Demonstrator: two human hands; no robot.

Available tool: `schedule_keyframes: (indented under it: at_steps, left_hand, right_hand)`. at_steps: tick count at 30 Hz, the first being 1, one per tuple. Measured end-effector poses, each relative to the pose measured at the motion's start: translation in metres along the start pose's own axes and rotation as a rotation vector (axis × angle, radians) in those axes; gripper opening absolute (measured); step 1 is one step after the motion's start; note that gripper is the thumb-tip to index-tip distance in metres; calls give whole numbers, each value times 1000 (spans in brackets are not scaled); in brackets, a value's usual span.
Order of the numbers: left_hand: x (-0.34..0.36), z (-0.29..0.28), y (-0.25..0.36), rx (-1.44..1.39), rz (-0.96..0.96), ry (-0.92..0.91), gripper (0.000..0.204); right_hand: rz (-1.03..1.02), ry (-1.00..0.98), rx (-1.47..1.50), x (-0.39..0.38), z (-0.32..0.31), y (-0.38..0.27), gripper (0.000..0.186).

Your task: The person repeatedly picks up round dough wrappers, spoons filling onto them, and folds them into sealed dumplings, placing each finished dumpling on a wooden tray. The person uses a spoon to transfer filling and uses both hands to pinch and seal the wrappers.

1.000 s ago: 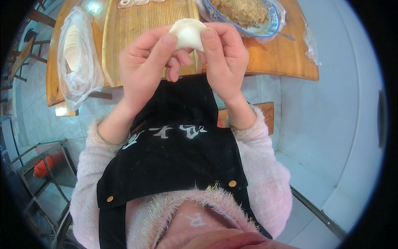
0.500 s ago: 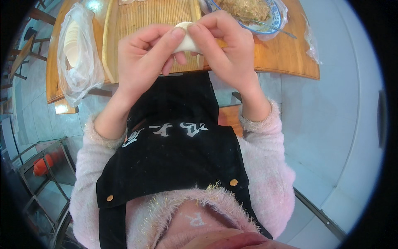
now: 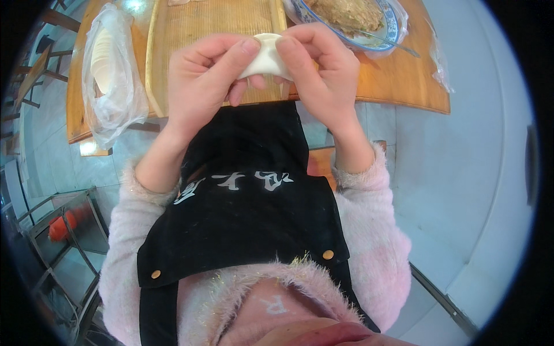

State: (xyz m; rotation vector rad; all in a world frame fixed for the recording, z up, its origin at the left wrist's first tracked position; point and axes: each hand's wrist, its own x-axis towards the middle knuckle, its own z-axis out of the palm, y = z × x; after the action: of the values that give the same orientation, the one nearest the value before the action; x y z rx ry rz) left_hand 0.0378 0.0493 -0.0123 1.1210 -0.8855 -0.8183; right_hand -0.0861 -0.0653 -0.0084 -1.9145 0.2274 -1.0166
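A white folded dumpling (image 3: 266,60) hangs between my two hands, above the near edge of the table. My left hand (image 3: 216,69) pinches its left end between thumb and fingers. At the other end, the thumb and fingers of my right hand (image 3: 324,69) press on the dough's upper edge. Whatever lies inside the fold is hidden. Behind my hands is a slatted bamboo tray (image 3: 216,20). Off to the right stands a blue-and-white plate (image 3: 394,26) heaped with minced filling (image 3: 349,17), a thin metal utensil (image 3: 404,48) resting across its rim.
A clear plastic bag (image 3: 118,115) holding a stack of round dough wrappers (image 3: 101,63) lies at the left of the wooden table (image 3: 398,86). Another piece of clear plastic (image 3: 441,66) hangs at the table's right edge. A metal rack (image 3: 78,254) with an orange-red item stands low at the left.
More of the dumpling shows between my hands, which have spread slightly apart along its edge. The whole view has shifted a little. Both hands keep their grip.
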Motion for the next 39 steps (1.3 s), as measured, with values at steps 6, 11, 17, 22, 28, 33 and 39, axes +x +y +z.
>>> schedule_keyframes:
  at_steps: [6,11,17,22,28,33,39]
  left_hand:
    - [1,0,-3,-104,-12,-26,26]
    - [2,-8,-4,-213,25,-140,28]
    - [0,-6,-11,-157,135,-84,27]
    - [-1,-15,-9,-362,84,-227,27]
    - [-7,-13,-10,-701,-33,-371,25]
    - [-9,-14,-14,-733,-42,-360,26]
    - [-6,-16,-18,-647,100,-386,28]
  right_hand:
    - [199,50,234,-12,4,-3,13]
    - [202,43,426,-17,5,-3,20]
    - [282,0,725,-21,7,-2,26]
    - [248,-63,1021,-23,12,0,25]
    - [206,-145,1330,-25,17,0,28]
    - [228,-188,1469,-29,20,1,32]
    - [290,-132,1465,-37,30,9,34]
